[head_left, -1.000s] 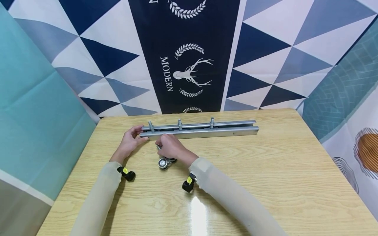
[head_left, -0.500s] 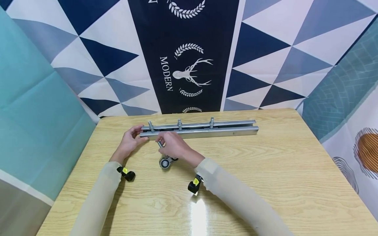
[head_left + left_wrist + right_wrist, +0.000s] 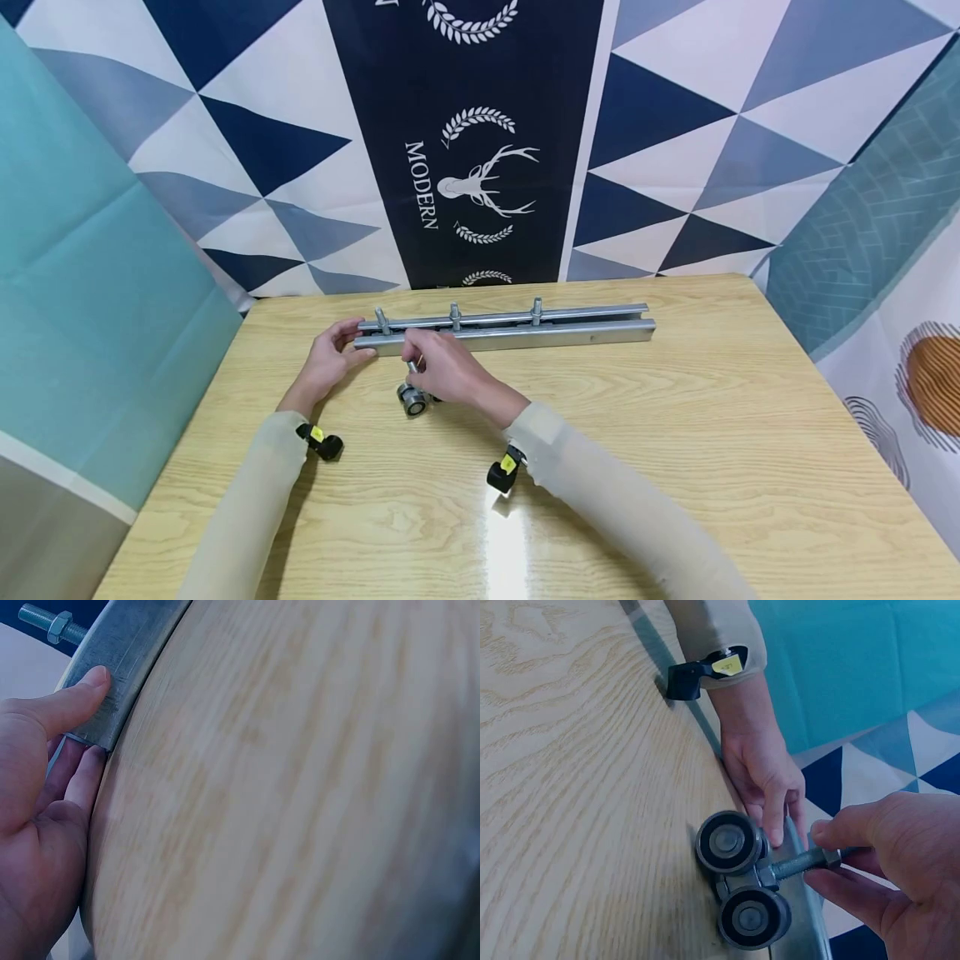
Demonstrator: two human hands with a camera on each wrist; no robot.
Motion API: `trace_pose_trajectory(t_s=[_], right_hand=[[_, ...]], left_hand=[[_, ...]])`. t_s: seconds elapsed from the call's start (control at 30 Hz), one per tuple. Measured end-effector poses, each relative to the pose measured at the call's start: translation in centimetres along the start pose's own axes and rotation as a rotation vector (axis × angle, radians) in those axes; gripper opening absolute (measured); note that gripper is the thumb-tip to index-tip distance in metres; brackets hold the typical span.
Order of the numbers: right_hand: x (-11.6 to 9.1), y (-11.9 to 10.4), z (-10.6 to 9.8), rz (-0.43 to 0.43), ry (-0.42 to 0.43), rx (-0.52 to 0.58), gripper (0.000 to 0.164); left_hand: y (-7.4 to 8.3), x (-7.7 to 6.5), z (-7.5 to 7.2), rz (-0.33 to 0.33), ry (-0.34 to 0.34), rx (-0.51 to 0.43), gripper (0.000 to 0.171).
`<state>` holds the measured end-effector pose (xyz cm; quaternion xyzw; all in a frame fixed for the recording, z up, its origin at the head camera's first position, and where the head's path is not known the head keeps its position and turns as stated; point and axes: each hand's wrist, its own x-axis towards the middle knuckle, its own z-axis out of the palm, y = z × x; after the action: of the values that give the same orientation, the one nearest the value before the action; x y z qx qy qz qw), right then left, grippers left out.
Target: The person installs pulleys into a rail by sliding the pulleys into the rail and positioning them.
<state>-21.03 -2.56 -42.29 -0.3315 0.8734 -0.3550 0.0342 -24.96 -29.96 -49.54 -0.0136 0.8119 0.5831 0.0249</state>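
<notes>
A long silvery metal channel rail (image 3: 555, 335) lies across the back of the wooden table with its slot facing up. Three threaded bolts (image 3: 537, 312) stand out of the slot. My left hand (image 3: 327, 360) holds the rail's left end; in the left wrist view its thumb (image 3: 82, 694) lies along the front face and the fingers are at the cut end. In front of the rail, my right hand (image 3: 450, 368) pinches the bolt of a roller trolley (image 3: 412, 400). The right wrist view shows the trolley's black-rimmed wheels (image 3: 729, 841) and the nut (image 3: 829, 857) between thumb and fingers.
The wood-grained table (image 3: 675, 467) extends to the right and toward the front. Patterned cloth (image 3: 480, 150) hangs behind its back edge, and a teal sheet (image 3: 97, 267) hangs at the left. A black wrist camera (image 3: 502, 475) is on each sleeve cuff.
My right hand has shifted slightly right, and the trolley it pinches has turned and come closer to the rail. The left hand and the rail have stayed in place.
</notes>
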Motion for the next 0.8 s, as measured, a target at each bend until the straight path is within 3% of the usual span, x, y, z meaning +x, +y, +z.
trace_pose_trajectory(t_s=[0.3, 0.63, 0.8], right_hand=[[0.09, -0.06, -0.16, -0.027, -0.001, -0.018, 0.024], [0.4, -0.38, -0.39, 0.043, -0.043, -0.024, 0.026], [0.54, -0.5, -0.37, 0.056, -0.089, -0.034, 0.038]], left_hand=[[-0.01, 0.23, -0.22, -0.012, -0.002, 0.009, 0.073], [-0.14, 0.32, -0.33, -0.001, -0.008, 0.015, 0.071], [0.05, 0.16, -0.33, 0.002, -0.011, 0.012, 0.071]])
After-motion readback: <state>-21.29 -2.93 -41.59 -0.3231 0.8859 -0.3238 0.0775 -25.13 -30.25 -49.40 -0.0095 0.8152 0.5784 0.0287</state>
